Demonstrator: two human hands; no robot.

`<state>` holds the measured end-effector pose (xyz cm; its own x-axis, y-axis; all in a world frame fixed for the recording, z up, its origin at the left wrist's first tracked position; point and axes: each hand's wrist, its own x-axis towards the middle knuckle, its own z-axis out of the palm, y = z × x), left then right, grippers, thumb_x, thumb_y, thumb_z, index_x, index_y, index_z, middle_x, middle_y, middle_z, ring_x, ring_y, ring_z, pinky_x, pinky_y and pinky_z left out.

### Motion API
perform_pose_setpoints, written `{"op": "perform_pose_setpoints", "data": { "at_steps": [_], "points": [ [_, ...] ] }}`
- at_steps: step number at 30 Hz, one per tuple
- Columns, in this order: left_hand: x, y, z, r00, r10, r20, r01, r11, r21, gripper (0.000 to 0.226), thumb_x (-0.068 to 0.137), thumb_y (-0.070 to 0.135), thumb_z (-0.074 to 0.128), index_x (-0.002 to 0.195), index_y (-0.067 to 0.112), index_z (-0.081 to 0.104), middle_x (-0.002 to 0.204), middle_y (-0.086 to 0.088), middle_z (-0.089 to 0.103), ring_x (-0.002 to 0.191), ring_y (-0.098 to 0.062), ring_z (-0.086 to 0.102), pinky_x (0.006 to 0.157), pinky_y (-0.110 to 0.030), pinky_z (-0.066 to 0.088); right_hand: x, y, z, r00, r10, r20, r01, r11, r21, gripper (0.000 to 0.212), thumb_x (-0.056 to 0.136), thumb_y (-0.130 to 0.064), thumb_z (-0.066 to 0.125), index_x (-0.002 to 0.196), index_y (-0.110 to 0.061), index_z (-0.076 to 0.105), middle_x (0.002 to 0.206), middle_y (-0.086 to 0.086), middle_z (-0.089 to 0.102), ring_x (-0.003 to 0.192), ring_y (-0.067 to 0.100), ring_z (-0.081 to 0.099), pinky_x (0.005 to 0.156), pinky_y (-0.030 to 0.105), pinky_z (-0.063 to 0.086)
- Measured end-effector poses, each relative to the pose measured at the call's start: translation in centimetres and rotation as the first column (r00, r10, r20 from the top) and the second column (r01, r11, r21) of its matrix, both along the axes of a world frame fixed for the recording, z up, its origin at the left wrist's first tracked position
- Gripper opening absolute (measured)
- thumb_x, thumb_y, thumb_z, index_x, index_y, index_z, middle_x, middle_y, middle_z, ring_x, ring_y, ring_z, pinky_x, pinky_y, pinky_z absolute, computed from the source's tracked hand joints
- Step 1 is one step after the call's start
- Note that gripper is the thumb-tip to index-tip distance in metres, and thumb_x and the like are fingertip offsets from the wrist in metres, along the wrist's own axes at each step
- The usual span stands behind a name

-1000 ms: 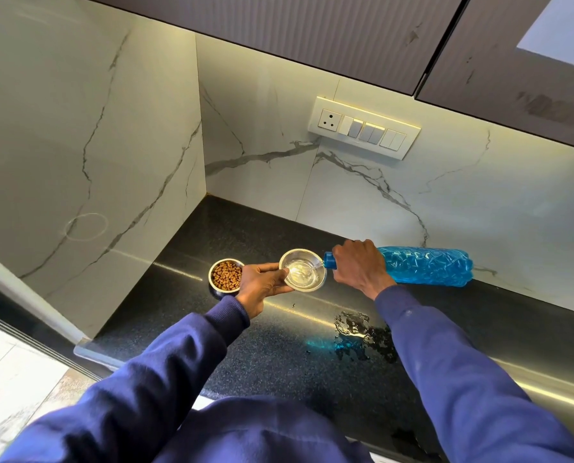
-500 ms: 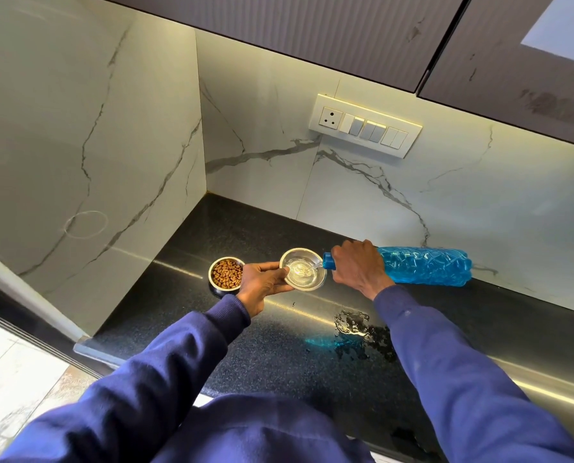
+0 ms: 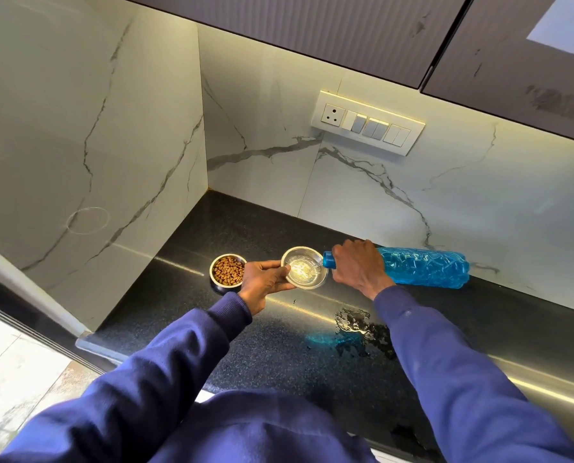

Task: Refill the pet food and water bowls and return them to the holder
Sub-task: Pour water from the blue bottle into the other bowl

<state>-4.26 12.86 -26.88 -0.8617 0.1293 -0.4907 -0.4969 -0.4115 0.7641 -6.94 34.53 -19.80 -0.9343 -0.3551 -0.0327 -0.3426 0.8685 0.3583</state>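
A small steel water bowl (image 3: 307, 262) is held at its left rim by my left hand (image 3: 265, 279), just above the black counter. My right hand (image 3: 357, 266) grips the neck of a blue plastic bottle (image 3: 422, 271), tipped nearly flat with its mouth at the bowl's right rim. A thin stream of water runs into the bowl, which holds a little water. To the left, a second steel bowl (image 3: 228, 271) full of brown kibble stands on the counter, touching my left hand. No holder is in view.
A puddle of spilled water (image 3: 355, 329) lies on the black counter (image 3: 245, 345) in front of my right arm. Marble walls close the corner at left and behind. A switch panel (image 3: 367, 123) sits on the back wall under dark cabinets. The counter's left edge drops to a tiled floor.
Almost nothing differs: both hands keep their grip and the bottle stays tipped while water keeps running into the bowl.
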Motion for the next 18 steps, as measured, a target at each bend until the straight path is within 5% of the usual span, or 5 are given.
{"op": "perform_pose_setpoints", "data": {
  "at_steps": [5,10,13,18],
  "points": [
    [0.2,0.1,-0.1,1.0,0.008,-0.015,-0.008,1.0,0.005,0.024,0.091,-0.005,0.068,0.115,-0.006,0.067,0.105,-0.025,0.075,0.089,-0.033,0.077,0.068,-0.037,0.066,-0.1,1.0,-1.4,0.989,-0.149,-0.021,0.123,0.881,-0.457,0.022,0.087,-0.038,0.068,0.084,-0.016,0.069,0.072,0.002,0.067,0.069,0.022,0.064,0.076,0.037,0.056],
    [0.1,0.0,-0.9,1.0,0.02,0.005,-0.02,1.0,0.013,0.024,0.091,-0.007,0.068,0.115,-0.008,0.067,0.104,-0.025,0.074,0.086,-0.032,0.078,0.066,-0.037,0.066,0.5,3.3,-3.4,0.937,-0.345,0.051,0.211,0.445,-0.87,0.033,0.083,-0.021,0.078,0.058,-0.02,0.056,0.052,-0.003,0.055,0.047,0.018,0.052,0.053,0.029,0.042],
    [0.1,0.1,-1.3,1.0,0.021,0.014,-0.021,1.0,0.012,0.021,0.091,-0.007,0.068,0.112,-0.007,0.067,0.097,-0.023,0.076,0.081,-0.031,0.078,0.063,-0.035,0.066,1.1,4.9,-4.6,0.915,-0.394,0.089,0.169,0.172,-0.971,0.03,0.088,-0.017,0.072,0.061,-0.007,0.063,0.047,-0.003,0.061,0.044,0.024,0.061,0.048,0.035,0.049],
    [0.1,0.2,-2.8,0.999,0.033,0.012,-0.033,0.999,0.0,0.022,0.09,-0.007,0.069,0.112,-0.01,0.067,0.097,-0.024,0.076,0.08,-0.031,0.079,0.062,-0.034,0.065,2.0,6.6,-5.5,0.872,-0.476,0.114,0.086,-0.079,-0.993,0.031,0.092,-0.008,0.068,0.062,-0.011,0.063,0.047,-0.004,0.063,0.043,0.018,0.061,0.052,0.031,0.052]
  ]
}}
